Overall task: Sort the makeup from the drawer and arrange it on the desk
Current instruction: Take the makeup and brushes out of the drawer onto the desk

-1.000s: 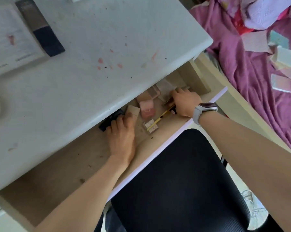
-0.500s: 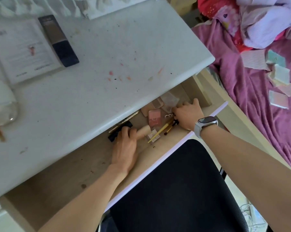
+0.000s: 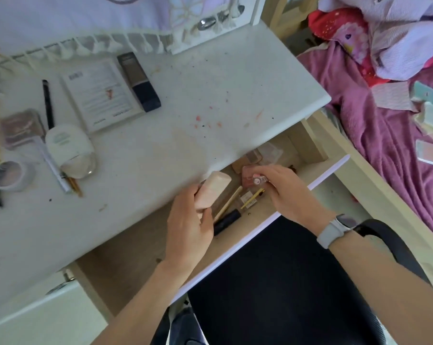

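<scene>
Chair seat [image 3: 272, 282], black, sits nearest, tucked against the front edge of the open drawer [image 3: 125, 260]. Above that front edge both hands work inside the drawer. Left hand [image 3: 188, 230] has fingers curled round the lower end of a pale pink tube [image 3: 211, 192], tilted so its upper end points toward the desk's front edge; the grip looks suited to carrying it up onto the top. Right hand [image 3: 285, 192], wearing a grey watch [image 3: 332, 231], pinches a small clear vial [image 3: 259, 181] at the fingertips, a light hold fitting so small an item.

Still lying in the drawer below the hands: a dark tube [image 3: 226, 221], a thin wooden-handled brush [image 3: 226, 204], a pink compact [image 3: 247, 174], and clear cases further back at the right rear corner.

Desk [image 3: 210, 95], stained, carries sorted makeup along its left edge: a white compact [image 3: 66, 143], a silver pencil [image 3: 52, 168], a black pencil [image 3: 48, 103], a small open pot [image 3: 10, 175]. Toward the rear lie a white card [image 3: 100, 93] and a dark foundation bottle [image 3: 138, 82] beside it. Judged: sorting partly done.
</scene>
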Demonstrator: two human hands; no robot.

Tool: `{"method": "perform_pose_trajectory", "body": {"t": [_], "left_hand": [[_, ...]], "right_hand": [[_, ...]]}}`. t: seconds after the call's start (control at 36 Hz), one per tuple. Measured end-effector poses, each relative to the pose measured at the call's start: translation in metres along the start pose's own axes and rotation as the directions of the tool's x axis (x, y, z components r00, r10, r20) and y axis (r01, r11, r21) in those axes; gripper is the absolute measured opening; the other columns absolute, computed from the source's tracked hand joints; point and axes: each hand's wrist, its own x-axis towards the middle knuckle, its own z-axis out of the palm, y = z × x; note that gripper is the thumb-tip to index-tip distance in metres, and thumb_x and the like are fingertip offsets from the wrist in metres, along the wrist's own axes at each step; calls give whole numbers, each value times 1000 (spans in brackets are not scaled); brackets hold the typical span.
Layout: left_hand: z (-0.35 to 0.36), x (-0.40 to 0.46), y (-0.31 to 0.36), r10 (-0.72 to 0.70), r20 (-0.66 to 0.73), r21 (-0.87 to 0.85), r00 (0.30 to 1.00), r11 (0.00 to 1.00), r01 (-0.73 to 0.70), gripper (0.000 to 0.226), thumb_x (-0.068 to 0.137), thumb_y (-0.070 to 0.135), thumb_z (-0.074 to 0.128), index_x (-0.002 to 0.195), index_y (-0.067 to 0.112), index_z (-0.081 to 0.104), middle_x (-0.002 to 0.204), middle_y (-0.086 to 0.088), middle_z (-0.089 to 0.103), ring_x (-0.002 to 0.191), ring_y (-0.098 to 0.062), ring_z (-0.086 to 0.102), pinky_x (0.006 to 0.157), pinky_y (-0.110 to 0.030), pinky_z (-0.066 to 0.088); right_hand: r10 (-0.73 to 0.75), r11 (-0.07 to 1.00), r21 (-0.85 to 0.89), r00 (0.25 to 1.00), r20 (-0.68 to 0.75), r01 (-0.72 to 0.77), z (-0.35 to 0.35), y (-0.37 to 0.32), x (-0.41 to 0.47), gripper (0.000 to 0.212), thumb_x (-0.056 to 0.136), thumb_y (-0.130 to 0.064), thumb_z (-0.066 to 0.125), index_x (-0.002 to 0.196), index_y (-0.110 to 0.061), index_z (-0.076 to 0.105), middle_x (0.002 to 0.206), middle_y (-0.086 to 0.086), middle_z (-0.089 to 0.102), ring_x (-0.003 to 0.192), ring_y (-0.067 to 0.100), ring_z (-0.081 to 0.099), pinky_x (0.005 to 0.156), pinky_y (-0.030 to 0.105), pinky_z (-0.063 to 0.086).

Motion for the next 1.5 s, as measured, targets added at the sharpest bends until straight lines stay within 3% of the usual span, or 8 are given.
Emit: {"method": "perform_pose_trajectory", "body": {"t": [0.14,0.31,0.5,0.61,0.86,0.97,1.19,1.5], "left_hand": [[-26,10,16,-103,-100,-191,990,978,82,51,82,3,64,120,28,40,104,27,45,98,-8,54,79,-25,49],[-62,34,9,-422,-150,-336,894,872,355,62,90,14,56,141,31,25,139,2,44,120,-21,49,100,-45,45],[-84,53,-11,-436,-133,-282,890,877,388,63,95,3,42,148,14,12,154,-2,20,141,-16,19,115,-27,14],[-83,53,-12,-392,-97,-215,915,906,365,64,97,1,36,148,7,-1,156,-7,1,141,-11,4,91,6,-4],[-99,38,-24,-290,-23,220,957,932,288,65,94,15,51,147,15,14,157,-6,2,138,-26,15,108,-39,21],[-105,29,-35,-153,37,337,988,932,132,62,92,14,54,145,18,23,155,-9,12,136,-27,19,107,-40,27],[-110,37,-48,-12,-1,538,1000,843,11,53,76,22,75,124,8,57,133,-14,52,114,-37,52,83,-46,46],[-113,51,-55,8,-26,633,1000,774,10,52,85,30,64,132,14,49,143,-8,43,120,-31,46,86,-44,35]], "right_hand": [[186,897,424,977,-105,-125,5,-55,16,21,96,-24,46,114,-17,55,79,-7,61,70,9,60,65,25,50],[325,731,647,944,-50,-217,15,-110,66,11,96,-27,47,104,-24,54,68,0,63,57,8,56,56,20,49],[309,869,382,948,79,-315,49,-154,124,16,97,-28,41,98,-17,52,86,8,66,75,24,62,77,42,52],[251,928,254,961,114,-273,60,-169,146,28,97,-27,39,70,-21,43,68,0,56,60,17,50,55,29,40],[282,932,199,951,131,-304,58,-165,144,15,94,-20,46,100,-10,56,79,-2,55,68,13,47,50,15,31],[307,933,149,941,144,-328,56,-159,134,47,94,-16,45,141,-16,38,131,6,50,110,19,48,78,9,24],[252,944,184,959,129,-272,58,-177,134,43,93,-6,39,134,-14,48,138,3,47,123,18,45,100,21,31],[187,961,171,968,169,-216,70,-176,127,42,97,-14,34,138,-13,43,145,1,39,129,23,31,98,16,18]]}}
